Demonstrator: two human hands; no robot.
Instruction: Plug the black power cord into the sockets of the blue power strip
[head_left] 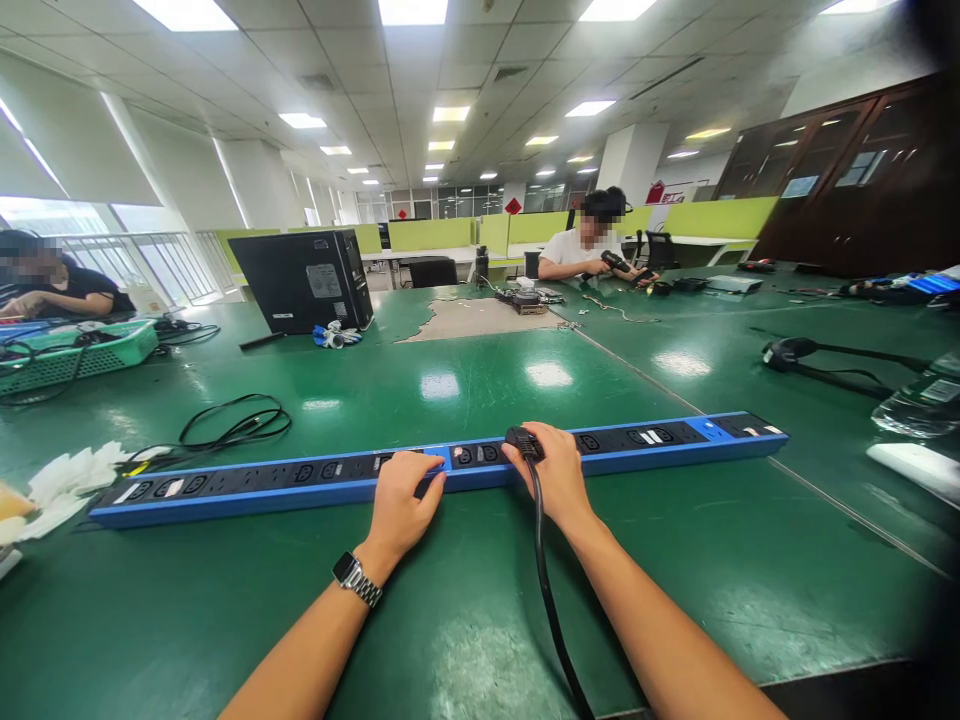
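Note:
A long blue power strip with black sockets lies across the green table in front of me. My right hand is closed round a black power plug, held at the strip's sockets right of its middle. Whether the plug's pins are inside a socket is hidden. From the plug a thick black cord runs down toward the table's front edge. My left hand, with a watch on its wrist, rests on the strip left of the plug, its fingers curled over the strip's far side and partly hidden.
Beyond the strip lie a coiled black cable, a black computer case and a glove. A green basket and crumpled tissues are at left. At right are a plastic bottle and black straps. Two people sit farther back.

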